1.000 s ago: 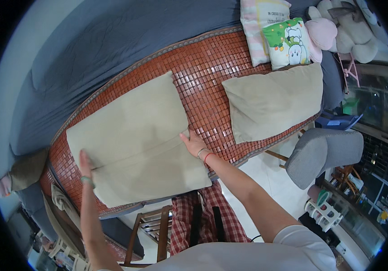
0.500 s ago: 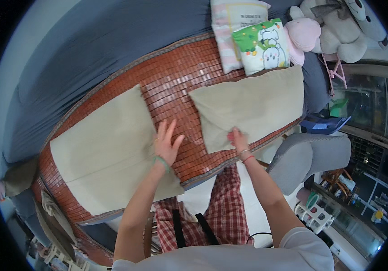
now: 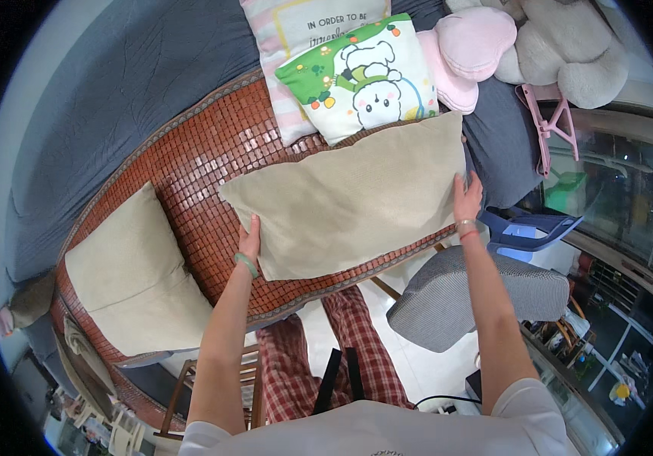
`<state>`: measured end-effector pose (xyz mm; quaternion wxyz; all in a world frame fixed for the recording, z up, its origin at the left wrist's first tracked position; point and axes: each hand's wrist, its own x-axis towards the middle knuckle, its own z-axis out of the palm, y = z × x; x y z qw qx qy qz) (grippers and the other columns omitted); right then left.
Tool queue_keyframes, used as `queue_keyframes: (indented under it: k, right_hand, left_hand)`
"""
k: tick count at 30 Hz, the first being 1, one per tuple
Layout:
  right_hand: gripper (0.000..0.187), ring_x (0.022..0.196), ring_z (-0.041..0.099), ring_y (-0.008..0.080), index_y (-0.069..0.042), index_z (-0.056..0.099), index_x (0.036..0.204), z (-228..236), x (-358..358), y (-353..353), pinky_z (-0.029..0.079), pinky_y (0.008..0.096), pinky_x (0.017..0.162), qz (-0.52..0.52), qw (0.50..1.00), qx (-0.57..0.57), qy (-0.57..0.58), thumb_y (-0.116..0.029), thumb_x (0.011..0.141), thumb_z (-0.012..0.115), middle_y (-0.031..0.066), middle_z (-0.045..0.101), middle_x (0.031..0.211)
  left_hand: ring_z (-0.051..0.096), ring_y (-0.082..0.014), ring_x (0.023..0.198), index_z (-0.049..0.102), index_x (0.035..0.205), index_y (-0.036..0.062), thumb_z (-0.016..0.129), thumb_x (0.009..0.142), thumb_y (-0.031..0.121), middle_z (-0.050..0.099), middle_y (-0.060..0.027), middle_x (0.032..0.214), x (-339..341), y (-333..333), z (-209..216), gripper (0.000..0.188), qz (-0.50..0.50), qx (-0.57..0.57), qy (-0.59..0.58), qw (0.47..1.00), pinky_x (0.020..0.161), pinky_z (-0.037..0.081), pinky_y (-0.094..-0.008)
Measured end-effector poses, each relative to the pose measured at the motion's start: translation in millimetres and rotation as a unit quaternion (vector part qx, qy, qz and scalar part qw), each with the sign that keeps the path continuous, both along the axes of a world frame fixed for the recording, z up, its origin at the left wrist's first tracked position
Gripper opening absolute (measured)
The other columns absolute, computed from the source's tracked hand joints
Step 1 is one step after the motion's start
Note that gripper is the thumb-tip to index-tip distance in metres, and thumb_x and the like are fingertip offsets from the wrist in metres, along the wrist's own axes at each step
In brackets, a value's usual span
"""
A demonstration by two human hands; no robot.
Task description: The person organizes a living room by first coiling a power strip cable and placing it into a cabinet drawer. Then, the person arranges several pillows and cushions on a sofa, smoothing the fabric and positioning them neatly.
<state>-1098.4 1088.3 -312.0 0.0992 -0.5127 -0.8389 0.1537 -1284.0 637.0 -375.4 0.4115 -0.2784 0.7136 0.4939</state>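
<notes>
A long beige cushion (image 3: 357,197) lies on the reddish-brown tile mat (image 3: 212,144) in front of me. At its left end my left hand (image 3: 249,242) is closed on the edge, with some fingers hidden by the cushion. My right hand (image 3: 467,199) grips the opposite end, its thumb toward the fabric and its fingers along the outer side. To the left, a second beige cushion (image 3: 132,266) rests on the same mat, with a seam across it.
Behind the long cushion are a green-and-white cartoon pillow (image 3: 372,83), a pink-striped pillow (image 3: 281,83), a pink plush cushion (image 3: 478,45) and a grey plush toy (image 3: 569,45). A grey chair (image 3: 448,296) stands near my right forearm. A pink stand (image 3: 550,129) is at the right.
My left hand has moved from the mat beside the left cushion to the long cushion's left end. My right hand has gone from its near left corner to its right end. The view has shifted right.
</notes>
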Motion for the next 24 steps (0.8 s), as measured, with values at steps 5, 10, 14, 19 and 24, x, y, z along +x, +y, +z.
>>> queue_keyframes:
  k: [5,10,14,19,24]
  right_hand:
    - [0.073,0.126,0.040,0.0376,0.005,0.038,0.134,-40,5,26,0.032,0.0374,0.103,-0.029,0.984,-0.174,-0.007,-0.055,0.094,0.034,0.0265,0.044,0.134]
    - [0.057,0.080,0.060,0.0372,0.010,0.058,0.100,-19,24,-70,0.045,0.0416,0.075,-0.067,0.966,-0.211,0.132,-0.041,0.099,0.034,0.0273,0.061,0.087]
    - [0.050,0.073,0.059,0.0314,0.008,0.058,0.089,18,29,-192,0.045,0.0428,0.067,-0.092,0.946,-0.243,0.196,-0.036,0.100,0.037,0.0244,0.061,0.078]
    - [0.048,0.069,0.060,0.0275,0.008,0.057,0.088,7,66,-289,0.046,0.0379,0.068,-0.069,0.936,-0.335,0.079,-0.034,0.099,0.039,0.0230,0.061,0.076]
    - [0.048,0.079,0.057,0.0433,0.008,0.057,0.086,-21,66,-326,0.045,0.0456,0.073,0.053,0.917,-0.386,-0.085,-0.036,0.097,0.040,0.0310,0.059,0.085]
  left_hand:
    - [0.056,-0.0188,0.098,0.048,0.125,-0.0013,0.051,0.092,0.047,0.058,-0.0108,0.115,-14,19,37,0.058,-0.012,0.049,0.138,0.989,0.082,0.048,-0.0340]
    - [0.048,-0.0084,0.066,0.062,0.095,-0.0023,0.054,0.095,0.032,0.059,0.0010,0.077,-57,-32,104,0.035,-0.020,-0.009,0.311,0.950,0.057,0.042,-0.0277]
    - [0.057,-0.0104,0.083,0.064,0.103,-0.0079,0.054,0.095,0.026,0.065,-0.0050,0.097,-70,-160,110,0.036,-0.019,-0.107,0.340,0.934,0.074,0.048,-0.0258]
    - [0.055,-0.0133,0.096,0.058,0.113,-0.0085,0.053,0.096,0.026,0.063,-0.0087,0.109,-67,-215,177,0.039,-0.075,-0.115,0.304,0.943,0.085,0.044,-0.0272]
    - [0.056,-0.0191,0.101,0.055,0.118,-0.0055,0.058,0.092,0.027,0.062,-0.0126,0.111,-69,-262,157,0.042,-0.053,-0.210,0.281,0.935,0.089,0.043,-0.0312]
